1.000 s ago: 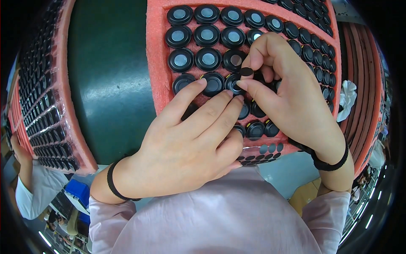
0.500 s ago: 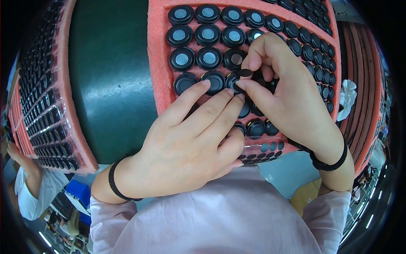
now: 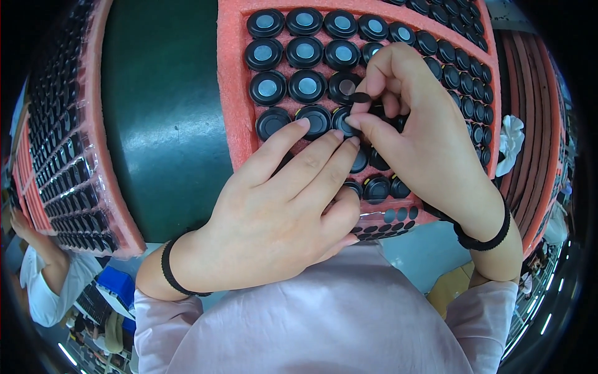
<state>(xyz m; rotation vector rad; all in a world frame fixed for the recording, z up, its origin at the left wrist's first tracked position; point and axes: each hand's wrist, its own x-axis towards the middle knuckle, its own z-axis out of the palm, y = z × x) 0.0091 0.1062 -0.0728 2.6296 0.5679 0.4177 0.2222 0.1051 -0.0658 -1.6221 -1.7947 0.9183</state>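
Disc [image 3: 359,97], dark and tipped nearly edge-on, right there at the index fingertip of the right hand [image 3: 433,134]! That hand is drawn into a close pinch, thumb and index almost meeting, the other fingers curled in behind; whether the thumb itself touches the disc, I cannot tell. Down below, the thumb tip sits right by the third part [image 3: 341,118] of the fourth row, and the disc hangs just above it, tucked between that part and the one above. Over to the left hand [image 3: 268,206], palm down and fingers fanned, gripping nothing that shows: index tip resting on the second part [image 3: 316,118] of that row, the next two fingertips side by side at the lower edge of the third, thumb bent in below. All of this over the pink tray [image 3: 232,124], its black parts standing in rows, pale round faces [image 3: 265,53] gleaming on those at the upper left. At the tray's near edge, a clear sheet [image 3: 372,219] dotted with dark circles! Green mat [image 3: 165,124] to the left, another tray [image 3: 93,124] of parts beyond it, a crumpled white wad [image 3: 511,144] off right, and at the far left a co-worker's white sleeve [image 3: 53,290].
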